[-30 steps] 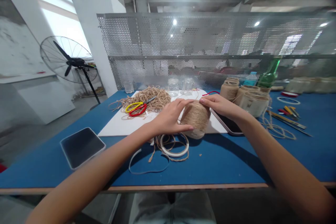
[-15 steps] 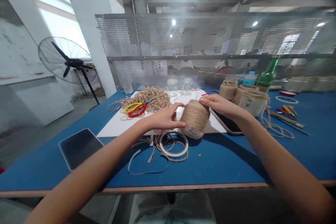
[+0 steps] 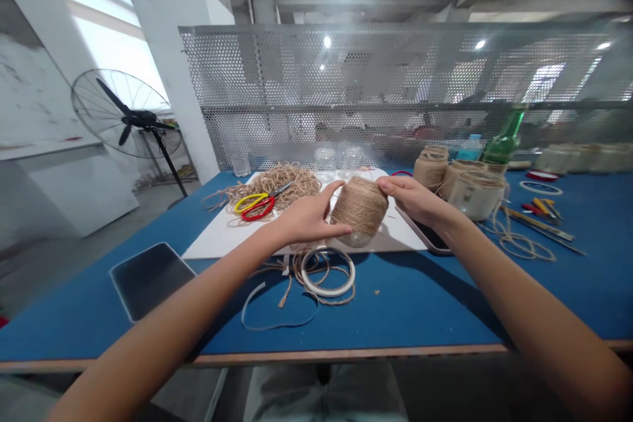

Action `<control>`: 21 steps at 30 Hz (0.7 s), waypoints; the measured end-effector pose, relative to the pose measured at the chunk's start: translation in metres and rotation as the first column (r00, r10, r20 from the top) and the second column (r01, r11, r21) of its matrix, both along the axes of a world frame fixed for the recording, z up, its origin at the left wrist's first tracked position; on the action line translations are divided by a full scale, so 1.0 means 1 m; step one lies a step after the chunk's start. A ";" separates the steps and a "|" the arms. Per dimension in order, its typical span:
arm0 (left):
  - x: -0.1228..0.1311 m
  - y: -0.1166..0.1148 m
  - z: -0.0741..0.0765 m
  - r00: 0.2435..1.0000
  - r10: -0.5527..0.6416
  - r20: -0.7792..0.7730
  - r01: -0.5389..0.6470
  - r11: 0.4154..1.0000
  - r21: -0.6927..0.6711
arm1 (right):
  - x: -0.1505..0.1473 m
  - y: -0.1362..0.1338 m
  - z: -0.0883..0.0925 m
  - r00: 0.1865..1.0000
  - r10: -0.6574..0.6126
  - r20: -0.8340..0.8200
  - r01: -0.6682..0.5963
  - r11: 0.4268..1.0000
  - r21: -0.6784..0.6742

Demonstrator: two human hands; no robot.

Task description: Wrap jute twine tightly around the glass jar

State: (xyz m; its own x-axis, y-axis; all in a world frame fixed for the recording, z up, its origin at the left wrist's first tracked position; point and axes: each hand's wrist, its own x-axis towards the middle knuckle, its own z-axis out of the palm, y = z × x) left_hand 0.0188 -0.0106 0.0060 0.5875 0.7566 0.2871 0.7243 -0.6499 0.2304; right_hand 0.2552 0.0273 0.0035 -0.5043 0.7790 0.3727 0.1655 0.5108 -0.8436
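Observation:
A glass jar [image 3: 361, 208] wound with brown jute twine is held tilted above the white board [image 3: 212, 241]; bare glass shows at its lower end. My left hand [image 3: 316, 214] grips its left side, thumb and fingers apart around it. The fingers of my right hand [image 3: 403, 191] pinch at the jar's upper right edge, perhaps on the twine, though I cannot make out a strand. Below the jar lie a white tape roll [image 3: 328, 271] and loose twine [image 3: 283, 297]. Scissors [image 3: 257, 204] with yellow and red handles rest on a twine heap [image 3: 291, 178].
Two clear jars [image 3: 325, 161] stand behind. To the right are a dark phone-like device [image 3: 435, 237], twine-wrapped jars [image 3: 431, 168], a green bottle [image 3: 504, 138] and several tools [image 3: 541, 208]. A dark flat panel [image 3: 151, 280] lies left, near the table's front edge [image 3: 346, 354].
The wrapped jar has risen slightly and shifted left, turning in my hands. My left hand has moved up a little with it; my right hand stays at its upper right edge.

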 end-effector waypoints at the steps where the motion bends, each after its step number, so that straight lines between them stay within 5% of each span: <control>1: 0.000 0.000 0.000 1.000 -0.004 -0.013 0.005 1.000 0.010 | 0.000 0.001 -0.001 1.000 0.016 0.008 -0.016 1.000 -0.008; 10: 0.001 -0.003 -0.003 0.996 -0.047 -0.071 0.049 0.999 0.023 | 0.008 -0.005 0.014 0.960 0.059 0.274 -0.084 0.993 0.082; 14: 0.002 -0.004 -0.003 0.997 -0.043 -0.070 0.046 0.998 0.037 | 0.006 -0.009 0.020 0.907 -0.126 0.401 0.024 0.968 0.250; 18: 0.005 -0.007 -0.004 0.996 -0.051 -0.072 0.055 0.997 0.047 | -0.005 -0.018 0.019 0.826 -0.395 0.401 0.163 0.850 0.501; 21: 0.009 -0.011 -0.004 0.995 -0.053 -0.087 0.060 0.995 0.077 | -0.011 -0.021 0.019 0.818 -0.403 0.409 0.159 0.844 0.513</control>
State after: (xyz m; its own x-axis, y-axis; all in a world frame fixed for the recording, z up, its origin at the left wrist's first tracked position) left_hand 0.0279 -0.0215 0.0019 0.6535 0.6980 0.2929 0.7003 -0.7043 0.1159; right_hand 0.2446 0.0059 0.0225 -0.4944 0.7284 0.4743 0.6825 0.6632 -0.3071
